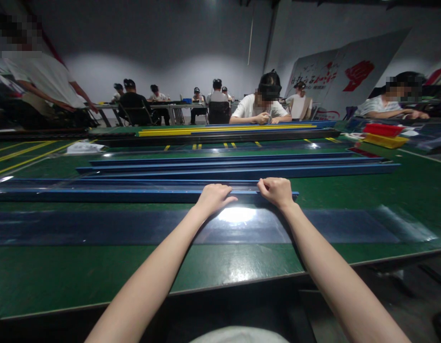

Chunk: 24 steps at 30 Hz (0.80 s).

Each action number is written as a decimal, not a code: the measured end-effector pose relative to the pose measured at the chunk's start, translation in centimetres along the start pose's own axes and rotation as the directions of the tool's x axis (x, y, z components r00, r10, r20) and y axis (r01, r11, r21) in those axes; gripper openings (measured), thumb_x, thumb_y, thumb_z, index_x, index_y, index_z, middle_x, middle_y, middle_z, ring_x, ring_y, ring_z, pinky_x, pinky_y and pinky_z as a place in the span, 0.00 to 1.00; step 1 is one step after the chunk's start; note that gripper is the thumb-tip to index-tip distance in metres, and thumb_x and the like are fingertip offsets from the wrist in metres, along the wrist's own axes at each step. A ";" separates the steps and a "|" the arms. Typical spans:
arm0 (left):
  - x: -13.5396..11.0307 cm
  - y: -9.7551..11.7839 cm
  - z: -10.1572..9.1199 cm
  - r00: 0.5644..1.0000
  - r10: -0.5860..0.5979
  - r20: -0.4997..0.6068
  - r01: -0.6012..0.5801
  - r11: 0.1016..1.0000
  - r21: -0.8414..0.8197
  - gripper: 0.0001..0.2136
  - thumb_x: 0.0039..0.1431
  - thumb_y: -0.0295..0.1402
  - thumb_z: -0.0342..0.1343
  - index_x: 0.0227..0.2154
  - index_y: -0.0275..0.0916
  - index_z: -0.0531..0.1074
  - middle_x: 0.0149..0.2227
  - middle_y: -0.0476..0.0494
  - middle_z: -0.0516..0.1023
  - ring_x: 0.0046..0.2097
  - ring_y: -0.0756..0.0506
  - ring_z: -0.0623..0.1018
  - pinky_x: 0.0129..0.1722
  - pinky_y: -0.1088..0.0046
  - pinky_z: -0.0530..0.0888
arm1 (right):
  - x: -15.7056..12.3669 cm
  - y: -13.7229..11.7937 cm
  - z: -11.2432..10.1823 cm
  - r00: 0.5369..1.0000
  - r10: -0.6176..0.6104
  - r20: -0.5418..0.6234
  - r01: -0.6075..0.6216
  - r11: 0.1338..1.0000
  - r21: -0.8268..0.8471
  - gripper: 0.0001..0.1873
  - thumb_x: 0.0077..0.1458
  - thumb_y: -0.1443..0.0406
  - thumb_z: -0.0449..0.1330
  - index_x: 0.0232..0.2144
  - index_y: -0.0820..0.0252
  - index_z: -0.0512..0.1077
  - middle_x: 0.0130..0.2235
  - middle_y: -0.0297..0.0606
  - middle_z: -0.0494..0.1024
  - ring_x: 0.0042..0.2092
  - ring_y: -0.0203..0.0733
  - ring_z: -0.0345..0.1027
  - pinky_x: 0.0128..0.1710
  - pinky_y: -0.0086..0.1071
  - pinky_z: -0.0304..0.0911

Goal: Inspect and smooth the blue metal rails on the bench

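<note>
A long blue channel strip (99,195) with raised edges and a clear film along it lies across the green table. My left hand (215,196) rests over its near edge, fingers curled down into the channel and thumb stretched to the right. Close to the strip's right end, my right hand (276,191) is closed over the same channel, its fingertips partly hidden. Nearer to me, a flat clear plastic sheet (135,228) lies under my forearms, glaring where the light hits it.
More blue channel strips (242,170) lie just beyond. Yellow strips (206,130) and dark strips sit farther back. A white packet (85,147) is at the left; red (383,129) and yellow (385,140) trays stand at the right. A co-worker (259,107) sits opposite.
</note>
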<state>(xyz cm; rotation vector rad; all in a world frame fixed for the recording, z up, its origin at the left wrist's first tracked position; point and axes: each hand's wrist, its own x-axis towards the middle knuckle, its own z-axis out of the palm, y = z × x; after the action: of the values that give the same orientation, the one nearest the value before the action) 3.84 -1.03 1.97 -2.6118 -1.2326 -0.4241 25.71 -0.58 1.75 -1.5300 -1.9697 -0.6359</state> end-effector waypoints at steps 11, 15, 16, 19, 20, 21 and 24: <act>0.0 0.4 -0.4 0.993 -0.118 0.031 0.118 0.993 0.013 0.17 0.56 0.49 0.49 0.36 0.38 0.66 0.32 0.44 0.77 0.35 0.44 0.77 0.30 0.75 0.65 | 0.0 0.0 0.1 1.000 -0.006 -0.015 0.006 1.000 -0.001 0.24 0.52 0.62 0.47 0.10 0.62 0.70 0.17 0.39 0.73 0.19 0.32 0.59 0.22 0.29 0.40; 0.0 0.4 -0.4 0.992 -0.122 0.023 0.122 0.993 0.009 0.18 0.55 0.50 0.49 0.34 0.38 0.66 0.31 0.44 0.77 0.35 0.43 0.77 0.30 0.74 0.65 | 0.0 0.0 0.1 1.000 -0.004 -0.008 0.004 1.000 -0.002 0.24 0.52 0.62 0.47 0.10 0.62 0.70 0.17 0.39 0.73 0.19 0.32 0.59 0.22 0.29 0.40; 0.0 0.4 -0.5 0.992 -0.124 0.022 0.123 0.992 0.006 0.18 0.55 0.50 0.49 0.34 0.38 0.66 0.31 0.44 0.77 0.35 0.43 0.77 0.30 0.74 0.65 | 0.0 0.0 0.1 1.000 -0.004 -0.007 0.004 1.000 -0.002 0.24 0.52 0.62 0.47 0.11 0.61 0.70 0.17 0.39 0.73 0.19 0.32 0.59 0.22 0.29 0.40; 0.0 0.4 -0.6 0.991 -0.133 0.027 0.133 0.991 0.001 0.18 0.55 0.50 0.50 0.34 0.38 0.66 0.31 0.43 0.77 0.35 0.43 0.77 0.30 0.74 0.65 | 0.0 0.0 0.1 1.000 -0.008 -0.003 0.008 1.000 -0.004 0.24 0.52 0.62 0.47 0.11 0.61 0.70 0.17 0.39 0.73 0.19 0.32 0.59 0.22 0.29 0.41; 0.0 0.4 -0.6 0.990 -0.135 0.031 0.135 0.991 -0.001 0.18 0.55 0.50 0.50 0.34 0.38 0.66 0.31 0.43 0.77 0.35 0.43 0.77 0.30 0.74 0.65 | 0.0 0.0 0.1 1.000 -0.011 -0.003 0.011 1.000 -0.005 0.24 0.52 0.62 0.47 0.11 0.61 0.70 0.17 0.38 0.73 0.19 0.32 0.59 0.22 0.29 0.41; 0.0 0.5 -0.6 0.990 -0.136 0.034 0.136 0.991 -0.003 0.18 0.55 0.50 0.50 0.34 0.38 0.66 0.32 0.43 0.77 0.35 0.43 0.77 0.30 0.74 0.66 | 0.0 0.0 0.1 1.000 -0.012 -0.003 0.012 1.000 -0.005 0.23 0.52 0.62 0.47 0.10 0.61 0.70 0.17 0.38 0.73 0.19 0.32 0.59 0.22 0.29 0.41; 0.0 0.5 -0.7 0.990 -0.135 0.039 0.135 0.991 -0.011 0.17 0.55 0.49 0.50 0.33 0.38 0.66 0.31 0.42 0.77 0.35 0.43 0.77 0.31 0.74 0.66 | 0.0 0.0 0.1 1.000 -0.014 -0.010 0.014 1.000 -0.004 0.24 0.52 0.62 0.47 0.10 0.61 0.69 0.17 0.38 0.73 0.18 0.32 0.59 0.22 0.29 0.40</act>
<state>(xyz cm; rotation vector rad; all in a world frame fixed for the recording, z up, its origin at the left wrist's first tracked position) 4.10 -1.54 2.57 -2.5681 -1.4297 -0.4095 25.73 -0.49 1.67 -1.5141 -1.9740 -0.6530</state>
